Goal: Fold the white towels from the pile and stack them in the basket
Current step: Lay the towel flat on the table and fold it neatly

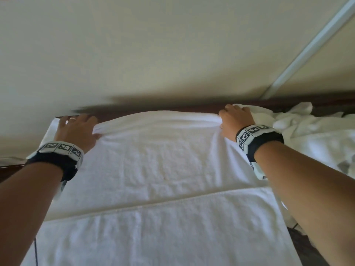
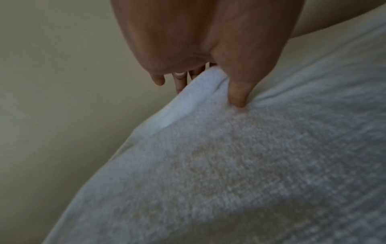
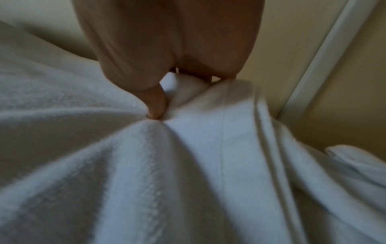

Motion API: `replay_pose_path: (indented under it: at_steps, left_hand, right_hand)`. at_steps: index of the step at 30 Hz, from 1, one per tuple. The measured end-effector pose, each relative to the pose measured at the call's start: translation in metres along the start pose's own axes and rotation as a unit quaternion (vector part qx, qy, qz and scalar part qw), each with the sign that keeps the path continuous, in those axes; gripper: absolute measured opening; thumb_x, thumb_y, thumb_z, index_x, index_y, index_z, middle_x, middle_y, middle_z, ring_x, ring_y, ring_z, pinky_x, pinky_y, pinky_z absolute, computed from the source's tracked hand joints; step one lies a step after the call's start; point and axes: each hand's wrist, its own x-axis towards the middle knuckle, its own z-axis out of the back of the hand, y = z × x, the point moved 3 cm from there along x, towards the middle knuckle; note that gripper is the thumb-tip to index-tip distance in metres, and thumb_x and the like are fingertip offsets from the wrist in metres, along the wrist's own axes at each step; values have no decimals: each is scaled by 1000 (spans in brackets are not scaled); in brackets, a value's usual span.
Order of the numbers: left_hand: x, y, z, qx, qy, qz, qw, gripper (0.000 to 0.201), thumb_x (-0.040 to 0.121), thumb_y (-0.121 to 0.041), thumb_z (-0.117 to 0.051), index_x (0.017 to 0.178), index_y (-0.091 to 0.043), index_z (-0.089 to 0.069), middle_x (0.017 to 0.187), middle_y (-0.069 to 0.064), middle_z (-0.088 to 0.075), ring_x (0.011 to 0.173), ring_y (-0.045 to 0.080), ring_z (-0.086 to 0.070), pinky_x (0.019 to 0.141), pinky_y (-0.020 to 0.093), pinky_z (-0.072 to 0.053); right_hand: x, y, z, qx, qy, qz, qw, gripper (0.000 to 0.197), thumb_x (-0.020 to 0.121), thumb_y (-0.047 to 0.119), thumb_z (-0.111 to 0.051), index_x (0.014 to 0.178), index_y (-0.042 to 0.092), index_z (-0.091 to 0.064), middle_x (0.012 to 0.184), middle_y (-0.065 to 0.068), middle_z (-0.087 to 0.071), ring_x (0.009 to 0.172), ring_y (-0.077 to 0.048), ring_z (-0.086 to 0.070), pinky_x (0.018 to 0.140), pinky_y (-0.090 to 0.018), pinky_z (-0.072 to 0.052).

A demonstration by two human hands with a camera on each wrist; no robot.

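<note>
A large white towel (image 1: 157, 166) lies spread flat before me, its near part doubled over along a hemmed edge. My left hand (image 1: 76, 129) pinches the towel's far left edge, thumb on top (image 2: 238, 97) and fingers under the fold. My right hand (image 1: 236, 120) grips the far right edge, with cloth (image 3: 188, 92) bunched between thumb and fingers. Between the hands the far edge is raised into a soft roll. The pile of white towels (image 1: 315, 131) lies crumpled at the right. No basket is in view.
A cream wall (image 1: 153, 54) rises just behind the towel, with a pale trim strip (image 1: 307, 50) running diagonally at the right. A dark wooden edge (image 1: 192, 107) shows along the back of the surface. A thin dark cable (image 1: 35, 250) hangs at lower left.
</note>
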Motion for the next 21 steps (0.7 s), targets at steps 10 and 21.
replay_pose_path:
  at_steps: [10, 21]
  left_hand:
    - [-96, 21, 68, -89, -112, -47, 989, 29, 85, -33, -76, 97, -11, -63, 86, 12, -70, 72, 34, -67, 75, 51, -48]
    - [-347, 16, 2, -159, -244, -91, 952, 28, 79, -29, -48, 81, -6, -64, 77, 10, -59, 64, 35, -60, 65, 48, -44]
  right_hand:
    - [-86, -2, 47, 73, -108, -44, 990, 29, 83, 26, -57, 109, 14, -52, 103, -8, -61, 97, -33, -59, 82, -44, -36]
    - [-321, 31, 9, 98, -198, -96, 971, 25, 71, 27, -45, 89, 14, -55, 86, -5, -54, 77, -29, -50, 75, -41, -32]
